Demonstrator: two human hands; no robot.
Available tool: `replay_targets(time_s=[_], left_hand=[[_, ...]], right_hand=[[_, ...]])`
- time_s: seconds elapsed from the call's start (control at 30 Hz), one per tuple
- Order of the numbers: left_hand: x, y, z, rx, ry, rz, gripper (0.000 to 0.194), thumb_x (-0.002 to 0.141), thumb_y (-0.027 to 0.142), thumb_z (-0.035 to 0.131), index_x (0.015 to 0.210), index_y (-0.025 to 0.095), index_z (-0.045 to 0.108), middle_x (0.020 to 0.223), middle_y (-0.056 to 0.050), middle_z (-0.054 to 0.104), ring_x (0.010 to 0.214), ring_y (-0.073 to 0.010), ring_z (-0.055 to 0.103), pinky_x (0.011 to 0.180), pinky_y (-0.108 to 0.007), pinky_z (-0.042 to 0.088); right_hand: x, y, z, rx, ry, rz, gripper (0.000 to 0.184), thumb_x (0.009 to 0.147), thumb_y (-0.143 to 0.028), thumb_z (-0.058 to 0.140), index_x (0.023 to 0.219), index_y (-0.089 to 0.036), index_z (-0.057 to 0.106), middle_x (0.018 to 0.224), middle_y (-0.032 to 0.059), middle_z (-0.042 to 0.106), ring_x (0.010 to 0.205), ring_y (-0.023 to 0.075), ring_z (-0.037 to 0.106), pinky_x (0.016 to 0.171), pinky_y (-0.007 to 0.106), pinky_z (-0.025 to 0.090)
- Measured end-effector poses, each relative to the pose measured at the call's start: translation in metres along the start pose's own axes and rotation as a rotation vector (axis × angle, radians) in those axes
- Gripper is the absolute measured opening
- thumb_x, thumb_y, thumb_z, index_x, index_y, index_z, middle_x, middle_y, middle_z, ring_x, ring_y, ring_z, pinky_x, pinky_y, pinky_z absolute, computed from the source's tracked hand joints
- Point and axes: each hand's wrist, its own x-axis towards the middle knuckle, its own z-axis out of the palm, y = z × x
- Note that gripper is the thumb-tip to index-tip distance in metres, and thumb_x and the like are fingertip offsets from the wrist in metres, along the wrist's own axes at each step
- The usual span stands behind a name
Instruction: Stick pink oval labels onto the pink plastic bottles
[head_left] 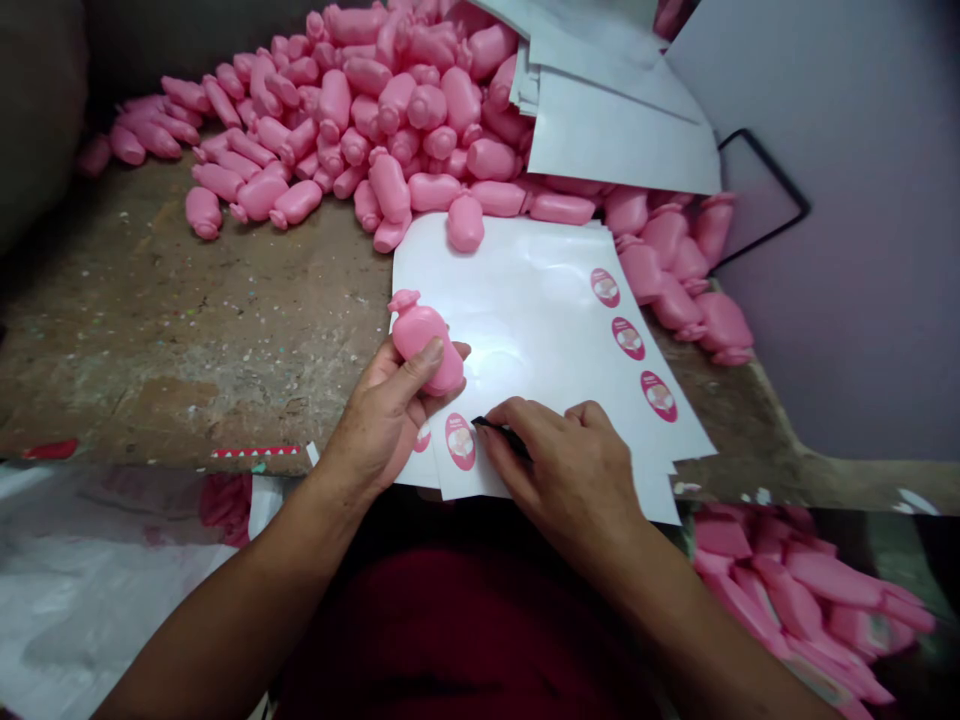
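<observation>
My left hand (382, 410) grips a pink plastic bottle (424, 345), which is tilted with its cap end up and to the left. My right hand (562, 480) pinches a thin black tool (495, 432), its tip against the edge of a pink oval label (460, 441). That label sits near the front of a white backing sheet (525, 330). Several more oval labels (628, 338) run along the sheet's right side. A single loose pink bottle (465, 222) rests at the sheet's far edge.
A large heap of pink bottles (405, 120) covers the back of the worn wooden table (187, 340). A stack of white sheets (615, 130) lies on the heap. Flattened pink bottles (795, 590) lie at lower right, a plastic sheet (97, 580) at lower left.
</observation>
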Motion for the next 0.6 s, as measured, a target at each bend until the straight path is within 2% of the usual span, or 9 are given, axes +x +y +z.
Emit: replay_targets(time_s=[0.2,0.37,0.6], left_hand=[[-0.0017,-0.0011,0.0,0.004,-0.006,-0.006,0.038,0.082,0.025,0.073,0.117,0.018,0.061,0.097,-0.006,0.069,0.102,-0.0195,0.064,0.092,-0.033,0.051],[-0.0019,-0.0005,-0.0003,0.004,-0.009,-0.012,0.046,0.081,0.027,0.074,0.124,0.019,0.059,0.099,-0.006,0.068,0.106,-0.0212,0.063,0.094,-0.035,0.05],[-0.0009,-0.0006,0.0001,-0.005,-0.014,-0.004,0.044,0.085,0.023,0.07,0.127,0.018,0.058,0.098,-0.006,0.068,0.102,-0.0187,0.063,0.092,-0.032,0.051]], right_hand=[[0.0016,-0.0017,0.0047,0.044,0.011,0.021,0.021,0.097,-0.025,0.05,0.082,-0.02,0.064,0.068,0.0009,0.072,0.052,0.0171,0.045,0.067,0.032,0.029],[0.0061,-0.0016,0.0037,0.095,-0.001,0.031,0.018,0.095,-0.026,0.055,0.083,-0.019,0.066,0.071,0.0005,0.073,0.053,0.0175,0.049,0.066,0.032,0.03],[0.0053,0.0023,-0.0012,0.073,0.022,0.018,0.013,0.092,-0.023,0.059,0.084,-0.018,0.067,0.07,0.0006,0.073,0.051,0.017,0.05,0.066,0.032,0.029]])
